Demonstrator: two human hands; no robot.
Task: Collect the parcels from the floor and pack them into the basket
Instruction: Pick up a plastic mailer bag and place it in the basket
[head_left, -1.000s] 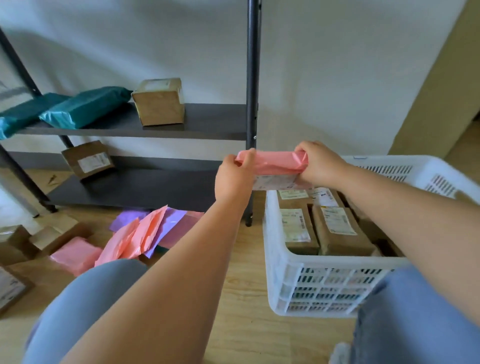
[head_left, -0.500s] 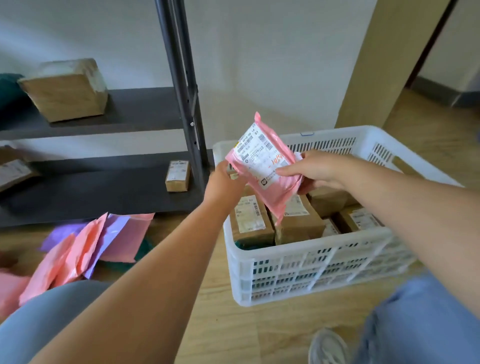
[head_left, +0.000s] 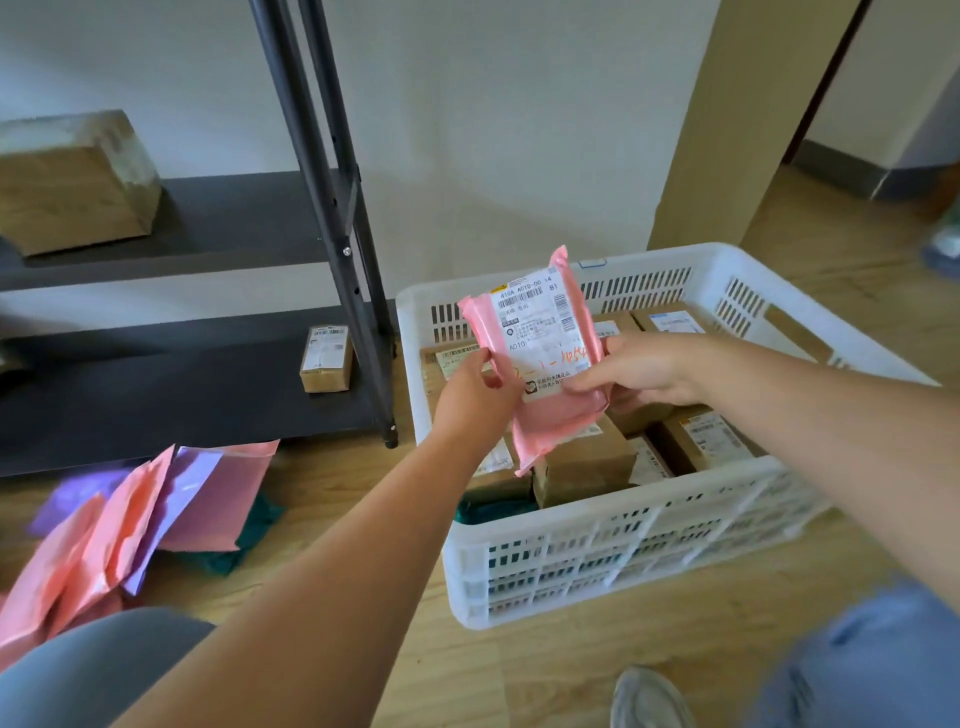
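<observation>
A pink plastic parcel (head_left: 540, 343) with a white shipping label is held upright over the white slotted basket (head_left: 623, 540). My left hand (head_left: 475, 392) grips its left edge and my right hand (head_left: 641, 369) grips its right edge. Inside the basket lie several brown cardboard parcels (head_left: 582, 460) with labels and a teal bag at the near left corner. On the floor at the left lies a heap of pink and purple mailer bags (head_left: 140, 514) over something teal.
A black metal shelf unit (head_left: 332, 171) stands at the left, its leg close to the basket's far left corner. A small box (head_left: 326, 357) sits on the low shelf, a larger box (head_left: 72, 182) on the upper one. My knees and a shoe fill the bottom.
The pink parcel has been turned from edge-on to label-facing and brought over the basket. The view has swung right and closer to the basket.
</observation>
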